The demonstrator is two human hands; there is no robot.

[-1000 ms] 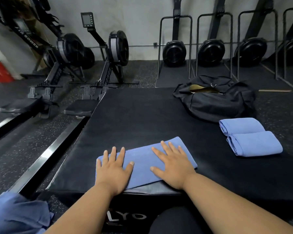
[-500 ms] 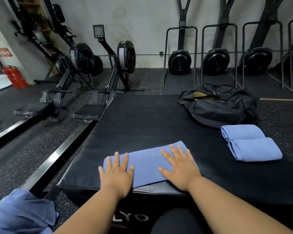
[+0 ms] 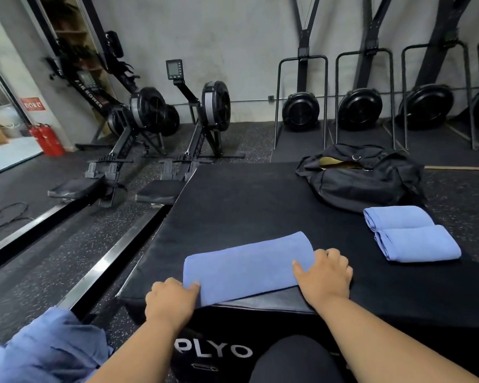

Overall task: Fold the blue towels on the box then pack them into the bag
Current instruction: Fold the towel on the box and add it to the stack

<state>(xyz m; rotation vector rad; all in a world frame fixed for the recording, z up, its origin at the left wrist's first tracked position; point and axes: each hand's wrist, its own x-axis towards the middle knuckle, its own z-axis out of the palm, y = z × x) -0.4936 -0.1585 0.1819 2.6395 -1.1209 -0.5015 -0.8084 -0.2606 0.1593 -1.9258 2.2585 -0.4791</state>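
A: Big black plyo box (image 3: 260, 205) under everything. Black bag (image 3: 365, 181) up at one o'clock on it, zip gaping.

B: Blue towel (image 3: 246, 265) stretched across the near edge at six o'clock, half folded. Two folded towels (image 3: 409, 233) parked at three o'clock, touching each other, just beside the bag.

A: Left hand (image 3: 170, 299) at the towel's left end, fingers curled, pinching the corner.

B: Right hand (image 3: 325, 273) on the right end, thumb on top, fingers curled round the edge. Loose blue cloth (image 3: 47, 349) down at eight o'clock.

dim indoor light, perhaps soft, warped edges
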